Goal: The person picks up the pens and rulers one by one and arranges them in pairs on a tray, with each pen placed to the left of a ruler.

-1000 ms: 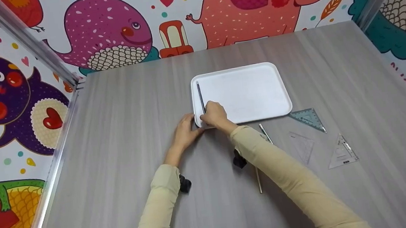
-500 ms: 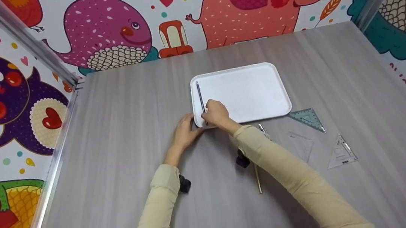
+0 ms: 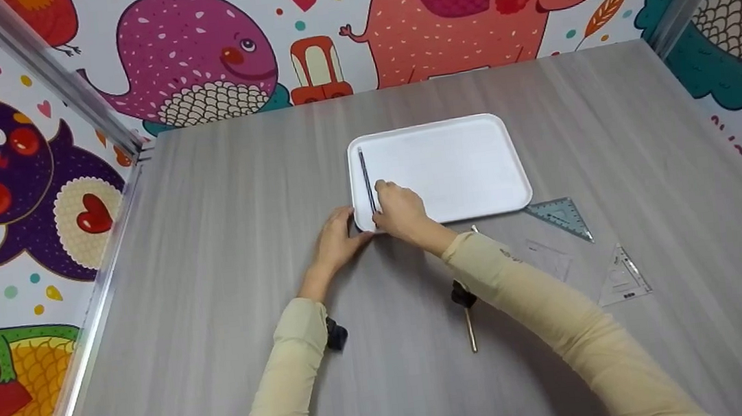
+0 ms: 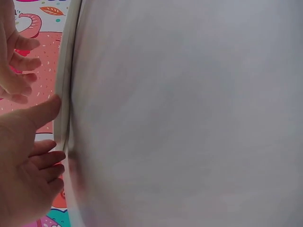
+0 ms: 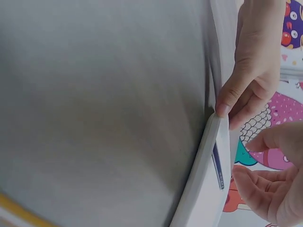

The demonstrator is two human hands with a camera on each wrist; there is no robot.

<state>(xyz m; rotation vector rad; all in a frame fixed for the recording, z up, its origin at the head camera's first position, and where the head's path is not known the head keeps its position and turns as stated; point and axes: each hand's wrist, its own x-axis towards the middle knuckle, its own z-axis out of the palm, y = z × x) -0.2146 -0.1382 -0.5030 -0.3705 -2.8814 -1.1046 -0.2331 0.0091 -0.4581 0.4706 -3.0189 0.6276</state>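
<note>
A white tray point(image 3: 443, 173) lies on the table, and a dark pencil point(image 3: 366, 174) rests in it along the left side. My left hand point(image 3: 333, 243) holds the tray's near left corner between thumb and fingers; the left wrist view has the thumb right at the rim. Over the tray, my right hand point(image 3: 402, 211) hovers just right of the pencil's near end and hides part of it. In the right wrist view its loosely bent fingers point(image 5: 258, 139) stand apart from the pencil point(image 5: 218, 165), with nothing between them.
A blue-grey set square point(image 3: 563, 217) lies by the tray's near right corner. Two clear set squares are nearer me, one point(image 3: 625, 278) further right, the other point(image 3: 549, 259) partly behind my right sleeve. A thin gold-coloured stick point(image 3: 471, 332) lies under the right forearm.
My right hand has shifted slightly right, away from the pencil, and its forearm has swung right over the stick. The left hand, tray and pencil have stayed in place.
</note>
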